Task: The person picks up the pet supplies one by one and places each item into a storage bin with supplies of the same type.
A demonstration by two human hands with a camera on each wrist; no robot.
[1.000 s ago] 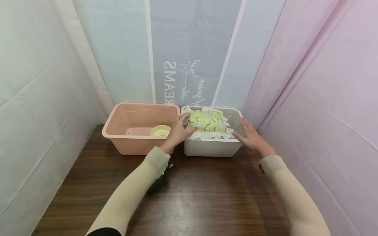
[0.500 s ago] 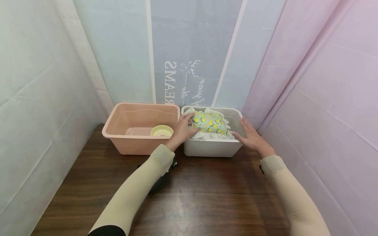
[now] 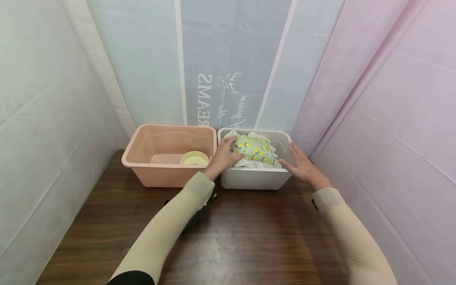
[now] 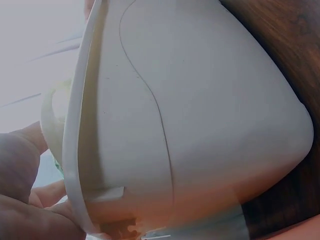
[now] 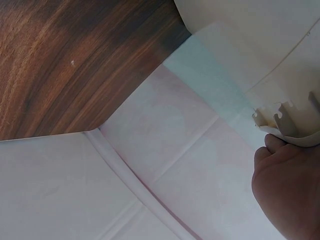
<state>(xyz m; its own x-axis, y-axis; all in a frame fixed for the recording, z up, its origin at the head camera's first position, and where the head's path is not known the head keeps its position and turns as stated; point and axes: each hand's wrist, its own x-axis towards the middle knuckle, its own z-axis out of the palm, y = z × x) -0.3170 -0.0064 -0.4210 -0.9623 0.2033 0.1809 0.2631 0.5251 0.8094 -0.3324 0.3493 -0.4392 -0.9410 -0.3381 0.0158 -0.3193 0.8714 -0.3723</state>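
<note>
A small cushion (image 3: 254,149) with a lemon print and white frilled edges lies in the top of the white bin (image 3: 253,180). My left hand (image 3: 223,157) holds the cushion's left end between thumb and fingers, reaching over the bin's left rim. In the left wrist view, that hand (image 4: 20,175) is at the bin's rim and the cushion (image 4: 54,120) shows only in part. My right hand (image 3: 303,164) rests at the bin's right end, fingers extended along the rim and thumb near the cushion's right corner. The right wrist view shows this hand (image 5: 290,187) against the rim.
A pink bin (image 3: 164,174) stands just left of the white one, with a round yellow dish (image 3: 194,158) inside. A dark object (image 3: 192,222) lies partly under my left forearm on the brown wooden table (image 3: 249,237). Fabric curtains (image 3: 384,130) enclose the sides and back.
My left hand has moved slightly right, and the cushion's left end has shifted right with it, tilting the cushion a little. The right hand has stayed at the rim.
</note>
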